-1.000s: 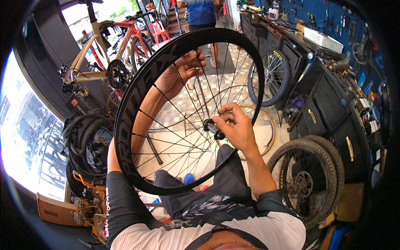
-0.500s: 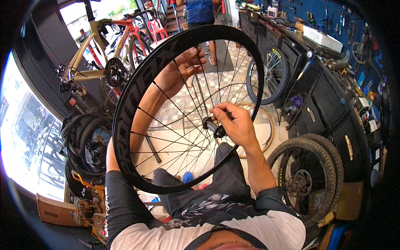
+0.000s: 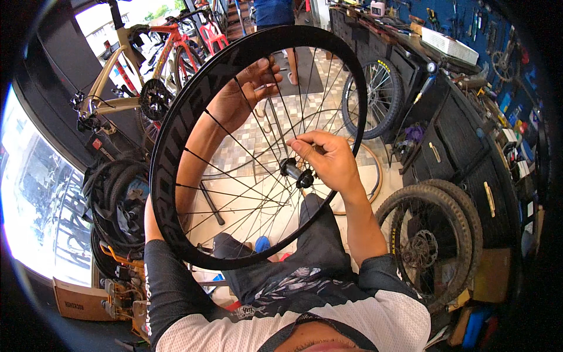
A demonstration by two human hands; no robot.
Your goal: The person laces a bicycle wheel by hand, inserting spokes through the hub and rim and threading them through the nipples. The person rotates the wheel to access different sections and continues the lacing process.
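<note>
my right hand (image 3: 331,161) has just shifted from beside the hub (image 3: 296,173) to farther up among the spokes (image 3: 218,120), so i judge my attention is now on them; its thumb and finger pinch together, though i cannot tell whether a spoke is between. the black wheel (image 3: 167,158) tilts before me, hub just below that pinch, my half-curled left hand (image 3: 243,94) behind it, its hold unclear.

Blue wall (image 3: 466,35) right; bright window (image 3: 38,196) left; checkered floor (image 3: 320,88).
</note>
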